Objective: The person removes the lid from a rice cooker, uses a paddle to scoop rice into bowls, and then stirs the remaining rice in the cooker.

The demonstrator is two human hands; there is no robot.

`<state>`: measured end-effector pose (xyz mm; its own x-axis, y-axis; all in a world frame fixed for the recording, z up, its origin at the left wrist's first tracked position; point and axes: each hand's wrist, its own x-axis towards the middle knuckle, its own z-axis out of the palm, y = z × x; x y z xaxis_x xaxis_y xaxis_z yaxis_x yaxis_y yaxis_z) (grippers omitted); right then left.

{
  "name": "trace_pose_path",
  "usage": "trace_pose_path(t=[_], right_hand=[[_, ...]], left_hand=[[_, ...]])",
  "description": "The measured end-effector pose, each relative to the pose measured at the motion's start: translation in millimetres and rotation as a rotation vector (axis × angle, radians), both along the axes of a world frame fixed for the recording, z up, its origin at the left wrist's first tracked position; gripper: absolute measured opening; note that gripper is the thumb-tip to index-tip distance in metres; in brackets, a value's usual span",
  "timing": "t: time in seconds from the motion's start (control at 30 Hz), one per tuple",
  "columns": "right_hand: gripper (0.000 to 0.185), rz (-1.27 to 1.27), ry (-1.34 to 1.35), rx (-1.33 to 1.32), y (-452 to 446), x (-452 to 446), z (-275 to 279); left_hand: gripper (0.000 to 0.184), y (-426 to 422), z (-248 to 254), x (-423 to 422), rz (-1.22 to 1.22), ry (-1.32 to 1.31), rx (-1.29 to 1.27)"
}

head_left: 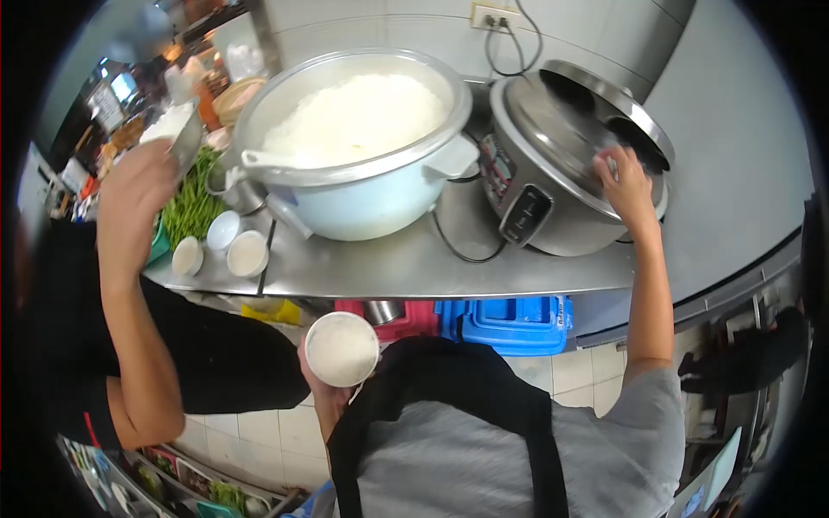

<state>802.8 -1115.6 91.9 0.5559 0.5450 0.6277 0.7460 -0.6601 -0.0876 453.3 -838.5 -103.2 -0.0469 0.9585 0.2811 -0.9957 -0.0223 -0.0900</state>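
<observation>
My left hand [313,369] is wrapped around a white bowl of rice [342,350], held in front of my chest below the counter edge. To the right, my right hand [623,177] is at the metal lid [561,116] of a silver rice cooker [553,216], fingers curled and apparently gripping it. The lid sits tilted over the cooker; its knob is hidden by my fingers. A big lidless pot [363,203] holds a heap of white rice [363,116], and the handle of a white utensil [285,161] lies along its rim.
At left, a co-worker's hand [138,186] is beside a metal container [186,142]. Chopped greens [194,200] and several small white bowls [248,254] stand near them. A black cord [471,257] runs across the steel counter [363,272]; a blue bin [509,326] sits below.
</observation>
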Motion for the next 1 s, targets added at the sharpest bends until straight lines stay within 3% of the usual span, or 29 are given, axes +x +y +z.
trace_pose_path(t=[0.07, 0.1, 0.17, 0.2, 0.27, 0.3, 0.33, 0.37, 0.43, 0.5, 0.53, 0.6, 0.63, 0.7, 0.8, 1.0], right_hand=[[0.032, -0.069, 0.050, 0.030, 10.3, 4.8, -6.7], [0.033, -0.101, 0.066, 0.004, 17.4, 2.7, -5.3], [0.028, -0.168, -0.036, -0.122, 24.6, -21.9, -4.6], [0.028, -0.146, -0.034, -0.121, 30.3, -36.6, -0.7], [0.026, 0.225, -0.255, 0.210, 53.6, -76.9, 4.7], [0.024, 0.423, -0.052, 0.268, 61.8, -95.2, -6.3], [0.025, 0.671, 0.336, 0.326, 71.5, -116.4, -27.1], [0.027, 0.891, 0.303, 0.175, 82.3, -130.1, -49.0], [0.058, 1.181, 1.019, -0.082, 105.2, -171.9, -97.3], [0.088, 1.342, 1.177, -0.183, 131.2, -204.5, -129.7], [0.088, 1.383, 1.188, -0.218, 141.0, -215.2, -134.0], [0.112, 1.471, 1.258, -0.084, 163.7, -235.8, -134.8], [0.112, 1.478, 1.281, -0.096, 175.2, -244.3, -129.2], [0.125, 1.541, 1.013, -0.108, 199.6, -258.5, -111.9], [0.129, 1.641, 0.854, -0.102, 227.6, -273.8, -105.0], [0.125, 1.718, 0.719, -0.329, 293.3, -318.2, -105.1]], left_hand=[[0.049, -94.8, 13.5, -62.3, -0.579, 0.884, -0.294], [0.056, -102.5, 29.5, -67.4, -0.754, 0.835, -0.400], [0.061, -88.4, -9.7, -76.6, -0.703, 0.852, -0.427], [0.061, -89.9, 4.3, -76.1, -0.696, 0.847, -0.426], [0.061, -89.2, 16.2, -70.6, -0.654, 0.841, -0.368], [0.060, -87.7, 14.8, -73.6, -0.590, 0.844, -0.324], [0.060, -88.6, 26.3, -71.4, -0.568, 0.769, -0.391], [0.060, -90.0, 38.8, -66.6, -0.530, 0.688, -0.453], [0.059, -84.3, 42.2, -64.2, -0.399, 0.624, -0.423], [0.060, -75.1, 49.9, -65.2, -0.290, 0.651, -0.418], [0.060, -70.7, 55.8, -66.8, -0.248, 0.644, -0.425], [0.062, -64.5, 65.4, -73.0, -0.206, 0.680, -0.415], [0.062, -64.0, 68.9, -76.5, -0.193, 0.687, -0.437], [0.064, -62.3, 74.8, -83.3, -0.241, 0.811, -0.464], [0.065, -52.6, 68.6, -92.3, -0.299, 0.757, -0.464], [0.063, -4.6, 47.9, -132.4, -0.300, 0.769, -0.557]])
